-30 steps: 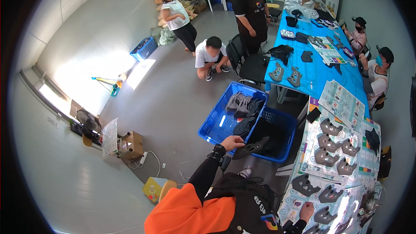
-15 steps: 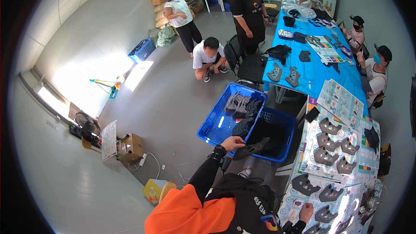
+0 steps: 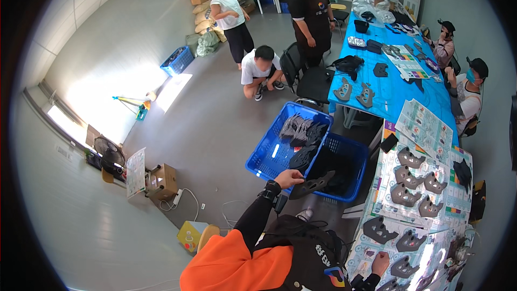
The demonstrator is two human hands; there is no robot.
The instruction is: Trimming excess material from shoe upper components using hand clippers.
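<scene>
My left hand [image 3: 291, 178] is closed on one end of a dark grey, curved flat piece with cut-out holes [image 3: 313, 186]. I hold it out over the near rims of two blue plastic baskets. Stacked grey and black pieces [image 3: 301, 134] fill part of the left basket [image 3: 265, 168]; the right basket [image 3: 353, 198] has dark material inside. My right hand [image 3: 381, 263] is curled closed at the near edge of the paper-covered table, beside similar grey cut-out pieces [image 3: 379, 230]. Whatever its fingers might hold is hidden.
More grey pieces [image 3: 405, 194] lie on the printed sheets [image 3: 424, 124] to my right. Beyond is a table with a blue cover [image 3: 355, 109], where two people sit. One person crouches and two stand near a black chair [image 3: 312, 83]. A cable [image 3: 200, 205] crosses the floor at left.
Both my hands and the held piece stay nearly in place. The view shifts very slightly. A seated person at the right has moved a hand nearer the head.
</scene>
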